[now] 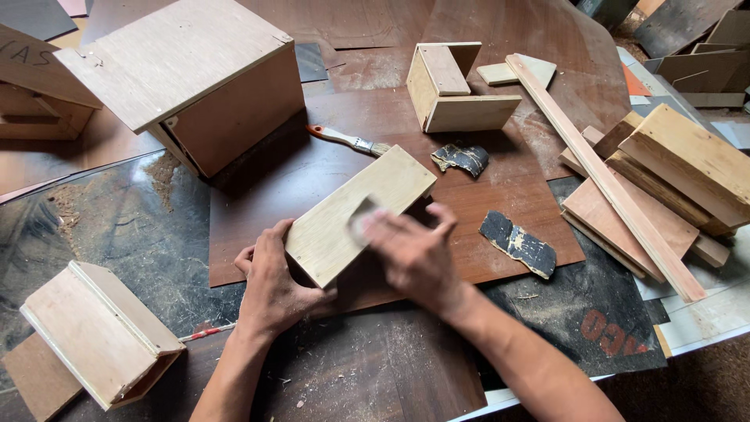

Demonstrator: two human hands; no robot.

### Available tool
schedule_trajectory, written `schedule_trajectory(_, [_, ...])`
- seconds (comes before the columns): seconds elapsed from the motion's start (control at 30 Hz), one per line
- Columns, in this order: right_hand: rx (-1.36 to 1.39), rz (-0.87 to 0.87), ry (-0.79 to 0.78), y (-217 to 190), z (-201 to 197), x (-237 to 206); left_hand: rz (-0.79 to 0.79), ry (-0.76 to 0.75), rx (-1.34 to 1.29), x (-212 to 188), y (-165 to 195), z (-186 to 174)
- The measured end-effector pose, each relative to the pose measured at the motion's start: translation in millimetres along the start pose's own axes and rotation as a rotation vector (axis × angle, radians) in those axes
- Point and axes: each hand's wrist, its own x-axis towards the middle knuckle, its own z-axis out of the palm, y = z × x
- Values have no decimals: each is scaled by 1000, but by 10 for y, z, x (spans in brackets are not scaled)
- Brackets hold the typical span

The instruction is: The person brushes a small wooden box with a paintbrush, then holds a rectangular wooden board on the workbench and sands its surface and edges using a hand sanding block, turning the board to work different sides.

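At the far left a small plywood box (pixel 98 344) lies tipped on the desk (pixel 391 375), near the lower corner, with sawdust scattered on the dark surface above it. Further up stands a large plywood box (pixel 187 78), tilted in view, its pale top facing the camera. Right of its base lies a paintbrush (pixel 348 141) with a red-tipped handle, bristles pointing right.

In the middle, the left hand (pixel 273 285) grips the lower left edge of a pale wooden block (pixel 355 215), fingers curled over its near corner, thumb underneath. The block rests slanted on a brown board (pixel 500 195), its long side running up to the right. The right hand (pixel 414 254) is blurred; its fingers press a small grey piece, apparently sandpaper (pixel 362 219), flat against the block's top face.

Beyond the block sits an open-sided plywood box (pixel 449 86). Just right of the hands lie two worn dark scraps of sandpaper, one near the open box (pixel 461 158) and one closer to the right forearm (pixel 517 244). A long wooden strip (pixel 605 176) runs diagonally across a stack of offcuts (pixel 672 180) at the right edge.
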Motion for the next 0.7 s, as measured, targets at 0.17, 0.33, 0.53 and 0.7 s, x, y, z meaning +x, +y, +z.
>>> schedule_trajectory(0.17, [-72,171,9,123,-32,-1,-9,-5,5,16,4,23])
schedule_trajectory(0.33, [73,-79,-28,-448,113,-76,-4,16,14,-13,16,22])
schedule_trajectory(0.53, [-68,63,30,178,93,-34,-9,-9,18,-10,6,-2])
schedule_trajectory(0.7, [-130,183,46,225,62,-39,-2,3,19,11,34,11])
